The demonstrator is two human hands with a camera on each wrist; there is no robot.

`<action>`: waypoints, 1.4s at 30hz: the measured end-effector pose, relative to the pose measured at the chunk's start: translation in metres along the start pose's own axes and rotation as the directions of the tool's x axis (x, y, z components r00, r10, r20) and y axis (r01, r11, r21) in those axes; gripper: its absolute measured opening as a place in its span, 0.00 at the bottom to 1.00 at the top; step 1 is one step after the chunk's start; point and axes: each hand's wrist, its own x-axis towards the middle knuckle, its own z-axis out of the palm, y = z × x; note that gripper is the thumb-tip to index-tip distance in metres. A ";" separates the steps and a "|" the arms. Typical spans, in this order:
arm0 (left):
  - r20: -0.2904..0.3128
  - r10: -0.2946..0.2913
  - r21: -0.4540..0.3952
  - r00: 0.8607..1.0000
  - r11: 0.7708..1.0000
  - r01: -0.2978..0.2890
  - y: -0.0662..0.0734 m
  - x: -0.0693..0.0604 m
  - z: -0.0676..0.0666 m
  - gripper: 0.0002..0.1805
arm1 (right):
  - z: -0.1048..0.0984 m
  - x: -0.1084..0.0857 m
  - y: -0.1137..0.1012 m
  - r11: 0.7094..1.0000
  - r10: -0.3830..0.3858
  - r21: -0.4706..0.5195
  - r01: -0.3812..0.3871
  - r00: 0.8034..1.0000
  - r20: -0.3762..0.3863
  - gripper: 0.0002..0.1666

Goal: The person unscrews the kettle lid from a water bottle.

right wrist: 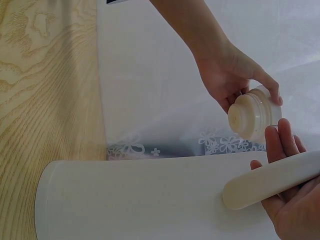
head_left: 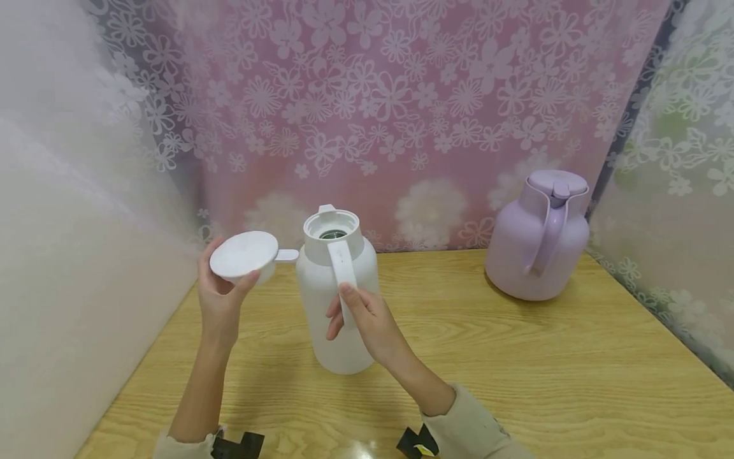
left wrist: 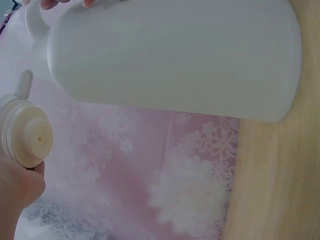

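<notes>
A white jug [head_left: 338, 338] stands upright on the table, its round mouth [head_left: 332, 231] uncovered. My right hand [head_left: 373, 325] grips the jug's handle [head_left: 342, 264], thumb on top; in the right wrist view some fingers reach out past the handle [right wrist: 270, 181]. Left of the jug, my left hand [head_left: 220, 306] holds the white lid [head_left: 244, 254] by its rim, between thumb and fingers, above the table. The lid's tab points toward the jug's neck. Its stepped cream underside [left wrist: 31, 135] shows in the left wrist view.
A lilac jug [head_left: 536, 242] with its lid on stands at the back right of the wooden table [head_left: 487, 370]. Behind hangs a pink flowered curtain [head_left: 355, 95]. A pale wall [head_left: 86, 223] rises along the left side, and a flowered sheet [head_left: 676, 191] along the right.
</notes>
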 end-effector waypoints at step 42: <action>0.079 -0.114 -0.051 0.990 0.992 0.118 -0.047 -0.047 -0.066 0.32 | 0.002 0.000 0.000 1.000 -0.012 -0.007 0.012 1.000 -0.001 0.28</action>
